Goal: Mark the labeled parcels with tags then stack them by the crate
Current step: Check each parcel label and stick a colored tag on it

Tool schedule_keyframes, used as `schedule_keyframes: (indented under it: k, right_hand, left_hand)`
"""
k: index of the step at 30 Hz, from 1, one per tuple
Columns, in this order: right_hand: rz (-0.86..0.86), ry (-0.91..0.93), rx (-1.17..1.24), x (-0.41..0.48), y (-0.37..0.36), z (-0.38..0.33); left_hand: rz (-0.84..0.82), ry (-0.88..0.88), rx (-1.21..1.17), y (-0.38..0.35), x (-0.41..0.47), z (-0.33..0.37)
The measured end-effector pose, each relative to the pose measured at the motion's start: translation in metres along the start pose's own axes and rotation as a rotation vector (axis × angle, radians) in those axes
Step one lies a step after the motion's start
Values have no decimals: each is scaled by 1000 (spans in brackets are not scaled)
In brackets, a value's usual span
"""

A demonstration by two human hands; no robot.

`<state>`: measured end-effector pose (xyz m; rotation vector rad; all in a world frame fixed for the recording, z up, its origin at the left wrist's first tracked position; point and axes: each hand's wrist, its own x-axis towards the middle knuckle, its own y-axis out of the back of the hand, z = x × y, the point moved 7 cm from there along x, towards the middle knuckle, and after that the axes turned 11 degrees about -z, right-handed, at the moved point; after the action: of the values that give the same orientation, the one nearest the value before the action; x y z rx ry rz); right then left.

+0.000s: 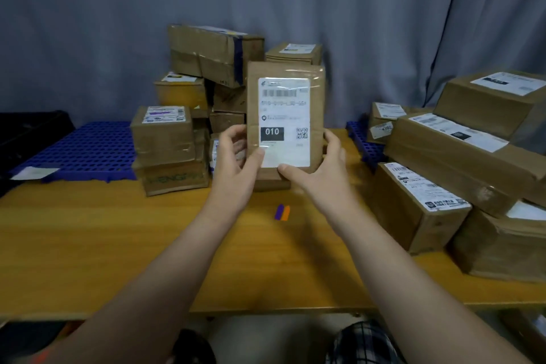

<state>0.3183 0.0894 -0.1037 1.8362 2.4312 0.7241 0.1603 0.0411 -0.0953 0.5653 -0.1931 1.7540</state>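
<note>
I hold a small brown parcel upright above the wooden table, its white shipping label with a black "010" box facing me. My left hand grips its lower left edge, thumb on the label. My right hand grips the lower right edge, thumb under the label. On the table just below the parcel lie a purple tag and an orange tag, side by side.
A pile of labeled cardboard boxes stands behind and left of the parcel. More boxes are stacked at the right. A blue perforated crate panel lies at the back left, another blue piece at the right.
</note>
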Motion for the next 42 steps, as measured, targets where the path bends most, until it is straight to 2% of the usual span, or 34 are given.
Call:
schedule_keyframes:
  k: [2,4,8,11,18,22,26,29,32,37,42]
  right_hand:
    - [-70,-22,-15,2,-20,-4]
    - [-160,-66,30,3,-41,-3]
    - [-306,-148,71,2,-72,7]
    - [-340,-127,-33,5,-76,17]
    - [-420,-184,-58,13,-65,35]
    - [-481,-220,4,7,-74,35]
    - [-556,-242,-155,11,-87,46]
    - [-456,-248,-113,21,-82,62]
    - [-357,-254,-483,32,-64,89]
    - [-593,-317,-888,38,-69,114]
    - [-717,-453,-904,47,-69,112]
  left_hand:
    - [76,29,107,24,-9,4]
    - [82,138,249,45,-15,1]
    - [-12,393,440,71,-30,-28]
    - [-66,470,497,77,-42,-55]
    - [-44,348,653,73,-44,-51]
    - [46,253,703,77,-52,-42]
    - [-32,349,800,75,-43,-48]
    - [-118,396,736,72,-36,-64]
    - [-123,393,687,70,-31,-70]
    - [-181,356,780,61,-18,-68]
    - [-153,279,1011,59,-6,-58]
